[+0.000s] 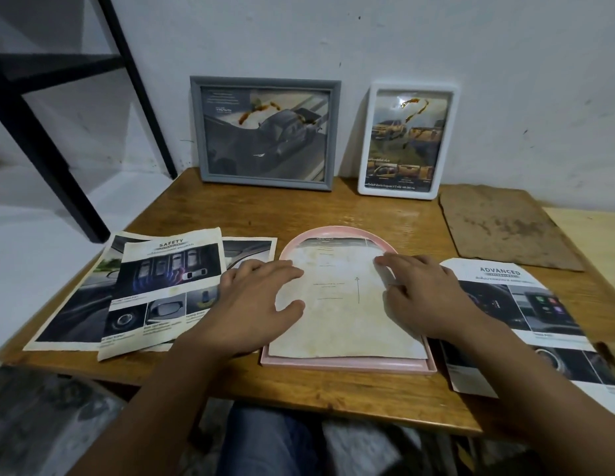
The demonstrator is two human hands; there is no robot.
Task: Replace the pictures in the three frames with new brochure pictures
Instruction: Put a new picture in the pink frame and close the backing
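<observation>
The stained cream paper sheet [340, 304], pressed under spread fingers [265, 269] in the arched pink frame [347, 367], could be creased.

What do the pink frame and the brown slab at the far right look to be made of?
Pink frame: likely plastic, going by its smooth, matte, even-coloured moulded rim. Brown slab: probably fibreboard or hardboard, thin, dull and stained, with a ragged edge; cardboard is also possible.

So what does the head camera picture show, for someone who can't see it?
Two hands, left and right, press a pale sheet flat in a pink frame on a wooden table. Brochure pages lie beside it; two framed pictures lean on the wall.
</observation>
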